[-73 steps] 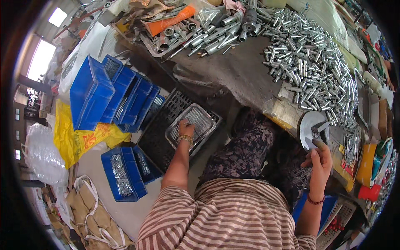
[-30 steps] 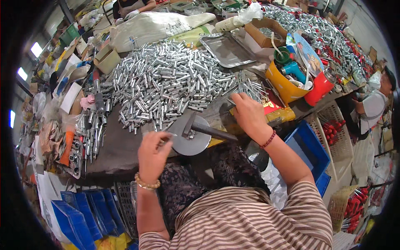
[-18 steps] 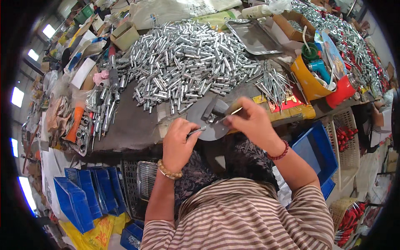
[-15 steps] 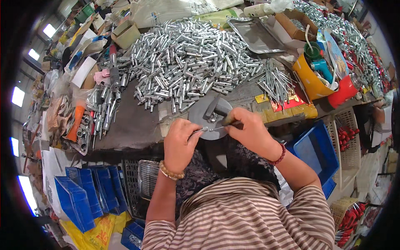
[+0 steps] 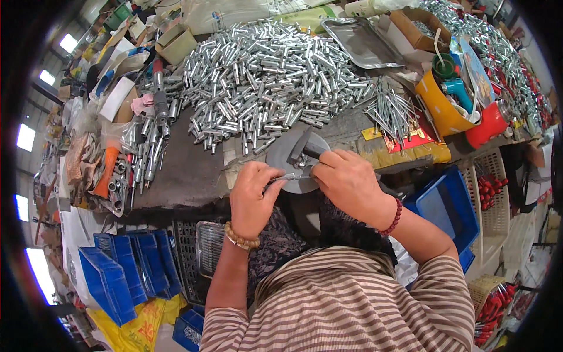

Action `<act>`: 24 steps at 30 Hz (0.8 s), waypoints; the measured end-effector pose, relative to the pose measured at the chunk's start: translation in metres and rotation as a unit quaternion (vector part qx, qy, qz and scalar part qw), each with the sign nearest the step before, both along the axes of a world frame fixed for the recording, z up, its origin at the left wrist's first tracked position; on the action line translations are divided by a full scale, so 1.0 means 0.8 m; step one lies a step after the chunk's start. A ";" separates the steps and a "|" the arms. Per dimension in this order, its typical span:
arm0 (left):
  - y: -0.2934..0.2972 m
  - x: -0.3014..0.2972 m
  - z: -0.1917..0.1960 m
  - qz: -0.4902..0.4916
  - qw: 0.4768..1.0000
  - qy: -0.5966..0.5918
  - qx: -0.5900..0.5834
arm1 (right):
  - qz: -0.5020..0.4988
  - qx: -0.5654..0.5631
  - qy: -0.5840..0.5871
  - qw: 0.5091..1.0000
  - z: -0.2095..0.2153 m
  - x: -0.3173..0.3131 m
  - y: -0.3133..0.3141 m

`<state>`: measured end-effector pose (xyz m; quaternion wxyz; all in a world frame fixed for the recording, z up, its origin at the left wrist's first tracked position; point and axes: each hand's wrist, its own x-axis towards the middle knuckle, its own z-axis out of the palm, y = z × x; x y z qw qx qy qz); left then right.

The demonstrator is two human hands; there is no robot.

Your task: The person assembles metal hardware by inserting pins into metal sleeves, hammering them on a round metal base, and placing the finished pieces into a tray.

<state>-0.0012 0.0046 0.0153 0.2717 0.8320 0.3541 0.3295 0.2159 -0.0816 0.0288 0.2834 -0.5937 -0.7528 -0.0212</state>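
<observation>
The small metal tube (image 5: 287, 177), pinched in the left hand (image 5: 252, 196) at seven o'clock of the round grey plate (image 5: 277, 154), looks light, stiff, probably slick, best held by its barrel. The right hand (image 5: 352, 185) curls beside it at three o'clock; what its grip holds, I cannot tell. A metal heap (image 5: 264, 82) lies toward twelve.

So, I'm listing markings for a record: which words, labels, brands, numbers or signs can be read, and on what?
I won't copy wording; this is where it stands.
Yellow bag: large red characters, creased.
Red paper under the thin rods: yellowish print, partly covered.
White sack behind the metal pile: print too small to read.
Metal piece in the left hand: no marking discernible.
</observation>
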 end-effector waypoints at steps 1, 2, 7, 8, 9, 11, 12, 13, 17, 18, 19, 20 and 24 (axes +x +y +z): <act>0.001 0.000 0.000 -0.011 1.000 0.000 0.016 | 0.000 0.005 -0.001 1.000 -0.002 0.002 0.001; 0.001 -0.001 0.000 -0.011 1.000 0.000 0.016 | 0.000 0.010 -0.002 1.000 -0.004 0.002 0.002; -0.001 -0.003 -0.004 -0.016 1.000 0.004 -0.003 | 0.009 0.016 0.020 1.000 -0.006 0.004 0.004; -0.001 -0.004 -0.005 -0.016 1.000 0.005 -0.004 | 0.013 0.015 0.024 1.000 -0.008 0.005 0.004; -0.001 -0.004 -0.005 -0.015 1.000 0.004 -0.005 | 0.013 0.015 0.024 1.000 -0.008 0.005 0.004; -0.002 -0.004 -0.005 -0.014 1.000 0.003 -0.006 | 0.018 0.014 0.031 0.999 -0.008 0.006 0.005; -0.003 -0.004 -0.005 -0.013 1.000 0.000 -0.012 | 0.018 0.013 0.031 0.999 -0.008 0.006 0.006; -0.003 -0.004 -0.004 -0.012 1.000 -0.002 -0.018 | 0.021 0.012 0.036 0.999 -0.008 0.006 0.007; -0.004 -0.002 -0.006 -0.014 1.000 -0.010 -0.024 | 0.028 0.008 0.047 0.998 -0.009 0.005 0.008; -0.004 -0.001 -0.008 -0.019 1.000 -0.013 -0.013 | 0.026 0.008 0.046 0.999 -0.010 0.004 0.008; -0.005 0.001 -0.008 -0.025 1.000 -0.017 -0.002 | 0.028 0.010 0.054 0.998 -0.011 0.003 0.009; -0.006 0.001 -0.006 -0.029 0.999 -0.019 -0.001 | 0.029 0.011 0.061 0.998 -0.013 0.002 0.010; -0.008 -0.001 -0.003 -0.027 0.999 -0.006 -0.015 | 0.022 0.022 0.072 0.997 -0.015 0.004 0.010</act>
